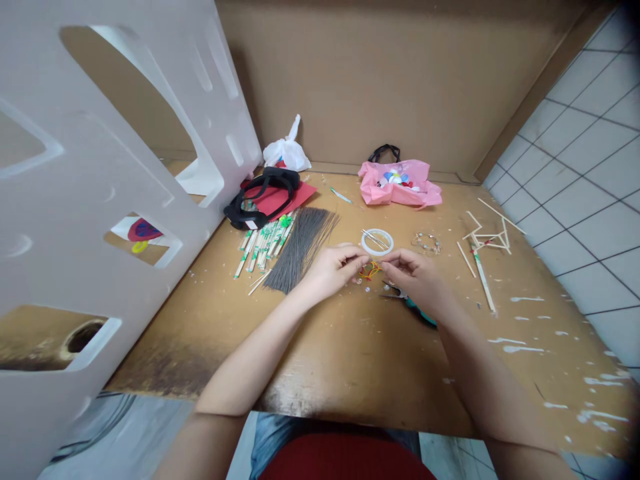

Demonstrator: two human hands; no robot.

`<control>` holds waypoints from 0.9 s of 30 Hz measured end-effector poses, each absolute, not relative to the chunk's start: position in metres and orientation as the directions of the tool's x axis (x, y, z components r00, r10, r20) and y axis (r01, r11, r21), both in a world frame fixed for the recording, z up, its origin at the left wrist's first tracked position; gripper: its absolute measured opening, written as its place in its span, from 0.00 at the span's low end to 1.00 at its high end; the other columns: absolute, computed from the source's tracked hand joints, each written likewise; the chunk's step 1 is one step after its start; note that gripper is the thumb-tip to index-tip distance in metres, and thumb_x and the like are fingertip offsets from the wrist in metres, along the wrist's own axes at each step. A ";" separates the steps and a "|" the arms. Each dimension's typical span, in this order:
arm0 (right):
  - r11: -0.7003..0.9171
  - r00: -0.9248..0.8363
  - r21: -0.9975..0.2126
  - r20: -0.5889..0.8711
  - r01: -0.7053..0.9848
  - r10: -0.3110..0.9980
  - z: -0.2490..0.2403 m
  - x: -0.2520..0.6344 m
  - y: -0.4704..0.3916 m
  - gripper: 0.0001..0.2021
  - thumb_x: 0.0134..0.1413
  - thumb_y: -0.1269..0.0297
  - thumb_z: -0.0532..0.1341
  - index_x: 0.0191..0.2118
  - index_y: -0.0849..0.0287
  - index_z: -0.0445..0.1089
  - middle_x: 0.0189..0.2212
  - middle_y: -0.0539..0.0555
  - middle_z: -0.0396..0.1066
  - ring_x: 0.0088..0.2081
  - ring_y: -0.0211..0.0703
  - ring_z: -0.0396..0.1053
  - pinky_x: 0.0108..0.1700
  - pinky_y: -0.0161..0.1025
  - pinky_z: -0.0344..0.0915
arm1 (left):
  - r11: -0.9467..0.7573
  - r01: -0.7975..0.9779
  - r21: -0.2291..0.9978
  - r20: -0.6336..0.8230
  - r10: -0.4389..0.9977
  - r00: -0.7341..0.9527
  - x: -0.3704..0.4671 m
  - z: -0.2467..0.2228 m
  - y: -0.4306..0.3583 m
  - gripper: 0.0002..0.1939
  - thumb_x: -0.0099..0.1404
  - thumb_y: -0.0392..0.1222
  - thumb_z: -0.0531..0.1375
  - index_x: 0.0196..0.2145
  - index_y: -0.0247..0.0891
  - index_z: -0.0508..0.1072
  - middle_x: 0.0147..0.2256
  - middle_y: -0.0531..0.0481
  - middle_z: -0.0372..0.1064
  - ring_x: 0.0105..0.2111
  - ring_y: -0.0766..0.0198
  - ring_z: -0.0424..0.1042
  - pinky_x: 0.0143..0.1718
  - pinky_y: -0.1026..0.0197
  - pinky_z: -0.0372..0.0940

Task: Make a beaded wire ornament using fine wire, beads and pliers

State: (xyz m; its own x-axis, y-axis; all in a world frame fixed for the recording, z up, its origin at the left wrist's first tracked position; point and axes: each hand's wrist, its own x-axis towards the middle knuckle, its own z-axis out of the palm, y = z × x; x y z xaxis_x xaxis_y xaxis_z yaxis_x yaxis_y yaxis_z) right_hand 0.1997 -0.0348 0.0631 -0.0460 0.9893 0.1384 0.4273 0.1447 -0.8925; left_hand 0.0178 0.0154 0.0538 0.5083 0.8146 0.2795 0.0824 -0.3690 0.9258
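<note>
Both hands are over the middle of the table, thumbs and fingertips pinched and facing each other across a small gap. My left hand point(341, 268) and my right hand point(407, 270) hold something too thin or small to make out. Red and yellow cord point(370, 270) lies between and below them. Just behind is a white ring-shaped lid or dish point(377, 243) with thin metal sticks across it. Scissors point(419, 311) with teal handles lie partly hidden under my right hand and forearm. A few clear beads point(367, 289) are on the table near the cord.
Left of my hands are grey wires point(303, 250), wrapped sticks point(263, 245), red paper point(295, 199) and a black headband-like object point(265, 197). Behind stand a white bag point(287, 153) and a pink bag point(400, 183). A beaded wire loop point(427, 243) and stick frame point(487, 241) lie right.
</note>
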 end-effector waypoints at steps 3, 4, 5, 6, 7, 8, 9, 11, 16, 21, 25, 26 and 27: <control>0.128 -0.020 -0.904 0.131 0.409 0.991 0.064 0.199 -0.035 0.10 0.50 0.58 0.59 0.33 0.59 0.70 0.23 0.48 0.67 0.24 0.34 0.63 0.26 0.33 0.60 | -0.345 0.077 0.935 0.258 0.815 0.518 0.017 0.057 0.015 0.11 0.62 0.44 0.56 0.30 0.33 0.73 0.27 0.52 0.65 0.19 0.74 0.64 0.21 0.70 0.60; 0.119 -0.026 -0.909 0.119 0.400 0.993 0.065 0.199 -0.035 0.10 0.50 0.58 0.59 0.35 0.58 0.70 0.23 0.48 0.67 0.24 0.34 0.63 0.26 0.33 0.60 | -0.329 0.073 0.942 0.246 0.821 0.516 0.016 0.059 0.016 0.12 0.62 0.45 0.57 0.30 0.33 0.72 0.27 0.52 0.66 0.19 0.74 0.64 0.22 0.69 0.59; 0.109 -0.041 -0.911 0.101 0.397 0.994 0.066 0.199 -0.036 0.11 0.50 0.58 0.58 0.37 0.58 0.71 0.22 0.48 0.67 0.23 0.35 0.63 0.26 0.33 0.60 | -0.312 0.066 0.948 0.236 0.825 0.513 0.015 0.060 0.016 0.12 0.61 0.46 0.57 0.30 0.33 0.72 0.26 0.52 0.66 0.20 0.74 0.63 0.23 0.69 0.59; 0.101 -0.059 -0.911 0.084 0.400 0.995 0.067 0.198 -0.036 0.12 0.50 0.58 0.58 0.38 0.58 0.72 0.22 0.48 0.67 0.23 0.35 0.63 0.25 0.34 0.60 | -0.292 0.050 0.955 0.227 0.829 0.511 0.015 0.060 0.017 0.12 0.61 0.46 0.58 0.30 0.33 0.73 0.26 0.52 0.67 0.21 0.74 0.63 0.25 0.69 0.59; 0.096 -0.077 -0.908 0.071 0.407 0.995 0.068 0.198 -0.036 0.14 0.51 0.59 0.57 0.40 0.59 0.72 0.21 0.48 0.67 0.23 0.35 0.64 0.25 0.34 0.60 | -0.267 0.021 0.964 0.220 0.833 0.508 0.015 0.061 0.018 0.12 0.60 0.46 0.59 0.29 0.33 0.73 0.25 0.52 0.67 0.22 0.73 0.63 0.26 0.68 0.58; 0.096 -0.092 -0.905 0.064 0.415 0.994 0.068 0.197 -0.036 0.14 0.51 0.59 0.57 0.41 0.59 0.73 0.20 0.48 0.67 0.22 0.35 0.64 0.25 0.34 0.59 | -0.233 -0.020 0.972 0.212 0.840 0.500 0.015 0.060 0.019 0.12 0.59 0.46 0.59 0.28 0.33 0.72 0.25 0.53 0.68 0.23 0.72 0.63 0.28 0.68 0.58; 0.099 -0.101 -0.902 0.062 0.419 0.993 0.067 0.197 -0.036 0.15 0.51 0.60 0.56 0.42 0.59 0.73 0.20 0.48 0.67 0.22 0.35 0.63 0.24 0.33 0.59 | -0.190 -0.072 0.979 0.201 0.849 0.489 0.015 0.060 0.020 0.12 0.58 0.47 0.60 0.27 0.33 0.72 0.25 0.53 0.68 0.25 0.72 0.63 0.29 0.68 0.59; 0.106 -0.109 -0.905 0.066 0.413 0.992 0.065 0.197 -0.035 0.16 0.52 0.60 0.55 0.44 0.60 0.72 0.19 0.48 0.67 0.21 0.35 0.63 0.24 0.33 0.58 | -0.078 -0.187 0.979 0.158 0.872 0.463 0.018 0.057 0.020 0.12 0.57 0.47 0.61 0.26 0.33 0.72 0.24 0.53 0.67 0.25 0.72 0.63 0.31 0.68 0.58; 0.101 -0.129 -0.937 0.060 0.335 0.990 0.058 0.197 -0.032 0.16 0.52 0.63 0.55 0.45 0.60 0.71 0.20 0.48 0.70 0.23 0.36 0.65 0.28 0.35 0.61 | 0.251 -0.399 0.882 -0.024 0.870 0.493 0.024 0.055 0.019 0.13 0.54 0.47 0.63 0.26 0.32 0.70 0.26 0.52 0.67 0.26 0.72 0.65 0.29 0.68 0.59; 0.045 -0.118 -0.963 0.014 0.266 0.993 0.057 0.195 -0.032 0.16 0.51 0.64 0.56 0.45 0.59 0.71 0.21 0.48 0.72 0.26 0.37 0.68 0.34 0.38 0.64 | 0.306 -0.493 0.814 -0.058 0.889 0.455 0.030 0.057 0.013 0.13 0.55 0.46 0.63 0.26 0.32 0.68 0.24 0.52 0.66 0.23 0.72 0.65 0.25 0.69 0.58; 0.042 -0.134 -0.966 0.007 0.256 0.991 0.058 0.191 -0.033 0.16 0.52 0.62 0.56 0.46 0.59 0.70 0.21 0.49 0.72 0.26 0.37 0.68 0.35 0.39 0.65 | 0.229 -0.530 0.816 0.016 0.909 0.417 0.033 0.057 0.009 0.13 0.58 0.46 0.60 0.25 0.32 0.66 0.21 0.55 0.61 0.19 0.75 0.58 0.21 0.70 0.53; 0.037 -0.138 -0.964 0.001 0.264 0.990 0.059 0.190 -0.033 0.16 0.52 0.62 0.56 0.47 0.59 0.70 0.22 0.49 0.72 0.26 0.38 0.68 0.35 0.39 0.65 | 0.218 -0.527 0.821 0.024 0.910 0.414 0.033 0.057 0.009 0.14 0.58 0.46 0.60 0.25 0.33 0.66 0.21 0.56 0.61 0.18 0.76 0.57 0.20 0.70 0.52; 0.032 -0.142 -0.962 -0.008 0.271 0.990 0.059 0.190 -0.034 0.17 0.52 0.61 0.56 0.47 0.59 0.69 0.23 0.49 0.72 0.27 0.38 0.68 0.35 0.39 0.65 | 0.209 -0.519 0.829 0.029 0.911 0.413 0.033 0.057 0.009 0.14 0.58 0.47 0.60 0.25 0.33 0.65 0.21 0.56 0.60 0.18 0.76 0.56 0.20 0.70 0.52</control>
